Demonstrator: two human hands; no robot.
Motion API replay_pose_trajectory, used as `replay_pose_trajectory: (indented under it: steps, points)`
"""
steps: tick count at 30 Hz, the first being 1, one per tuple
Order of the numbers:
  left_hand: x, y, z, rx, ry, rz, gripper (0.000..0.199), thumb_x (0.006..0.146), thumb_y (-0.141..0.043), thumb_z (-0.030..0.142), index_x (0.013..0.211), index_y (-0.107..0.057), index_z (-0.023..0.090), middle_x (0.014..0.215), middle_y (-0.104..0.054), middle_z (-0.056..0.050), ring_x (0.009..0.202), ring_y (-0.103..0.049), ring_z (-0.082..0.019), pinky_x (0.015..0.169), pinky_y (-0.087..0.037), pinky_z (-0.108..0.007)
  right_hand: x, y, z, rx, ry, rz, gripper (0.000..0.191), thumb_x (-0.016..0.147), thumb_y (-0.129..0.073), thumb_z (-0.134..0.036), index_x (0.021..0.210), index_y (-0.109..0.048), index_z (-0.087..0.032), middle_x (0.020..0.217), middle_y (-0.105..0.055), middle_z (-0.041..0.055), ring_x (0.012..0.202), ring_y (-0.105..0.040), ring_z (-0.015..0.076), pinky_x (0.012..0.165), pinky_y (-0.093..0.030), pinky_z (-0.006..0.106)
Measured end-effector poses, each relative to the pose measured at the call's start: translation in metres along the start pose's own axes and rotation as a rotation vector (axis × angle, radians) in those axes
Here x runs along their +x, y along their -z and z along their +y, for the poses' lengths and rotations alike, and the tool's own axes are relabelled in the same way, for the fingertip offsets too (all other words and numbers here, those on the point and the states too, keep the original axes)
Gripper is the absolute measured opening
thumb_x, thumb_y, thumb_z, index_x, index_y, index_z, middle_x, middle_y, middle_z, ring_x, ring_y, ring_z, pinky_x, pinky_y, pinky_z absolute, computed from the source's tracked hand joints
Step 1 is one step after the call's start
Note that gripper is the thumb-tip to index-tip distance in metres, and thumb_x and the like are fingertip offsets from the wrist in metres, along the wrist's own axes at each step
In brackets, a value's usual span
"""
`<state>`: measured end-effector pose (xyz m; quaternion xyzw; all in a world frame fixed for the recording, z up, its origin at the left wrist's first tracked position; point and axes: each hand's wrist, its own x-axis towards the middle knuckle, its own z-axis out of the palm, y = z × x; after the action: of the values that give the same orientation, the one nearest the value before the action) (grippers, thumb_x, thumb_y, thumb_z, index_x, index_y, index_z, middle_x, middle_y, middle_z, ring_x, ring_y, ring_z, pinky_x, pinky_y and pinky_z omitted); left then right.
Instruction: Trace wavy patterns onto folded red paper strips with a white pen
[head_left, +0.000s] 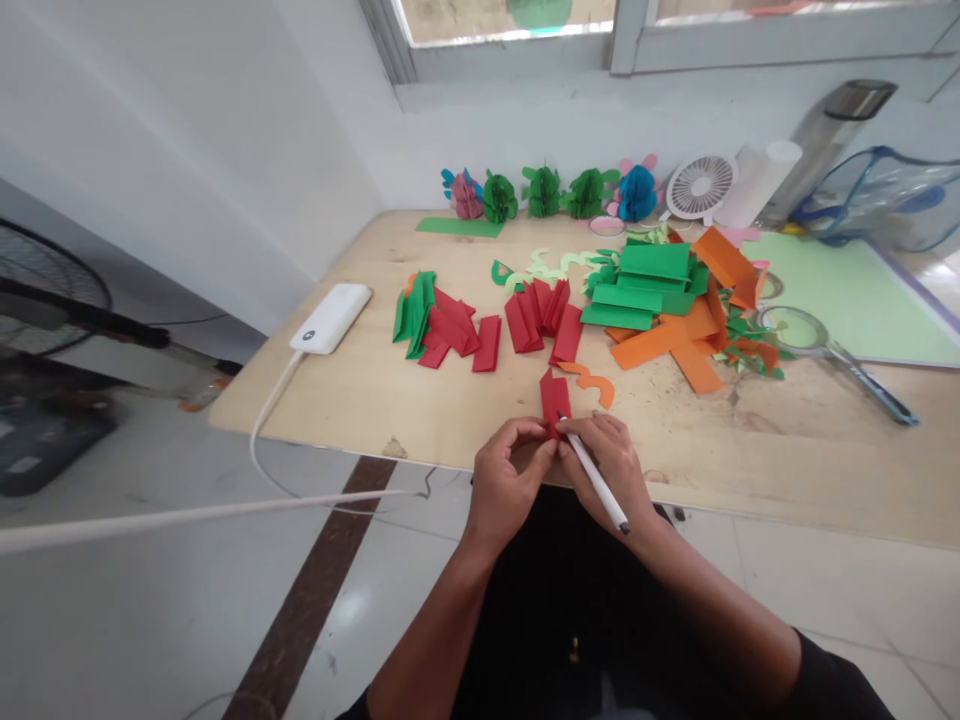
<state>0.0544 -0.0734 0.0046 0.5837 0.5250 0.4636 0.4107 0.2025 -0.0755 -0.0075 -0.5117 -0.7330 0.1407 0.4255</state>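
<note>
- Pale wooden tabletop (750, 450) spreads out beyond both hands.
- Left hand (504, 478) pinches a folded red paper (556, 395) between thumb and fingers, near the tabletop's front edge.
- Right hand (611, 460) grips a white pen (598, 485) and touches the same paper.
- Just beyond the hands: an orange wavy cutout (596, 382), folded red strips (523, 322).
</note>
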Motion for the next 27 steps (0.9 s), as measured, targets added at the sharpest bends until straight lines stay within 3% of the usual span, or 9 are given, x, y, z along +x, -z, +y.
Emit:
replay_pose_trajectory:
  steps: [27]
  points:
    - [-0.0010, 0.0022, -0.0021, 0.091, -0.051, -0.029, 0.015, 0.085, -0.065, 0.032, 0.093, -0.067, 0.019, 0.098, -0.073, -0.006, 0.092, -0.070, -0.020, 0.088, -0.054, -0.034, -0.0016, 0.0000, 0.0016, 0.017, 0.035, 0.001, 0.016, 0.093, -0.053, -0.021, 0.099, -0.067, -0.025, 0.087, -0.075, 0.0016, 0.084, -0.067, 0.0198, 0.097, -0.041, 0.043]
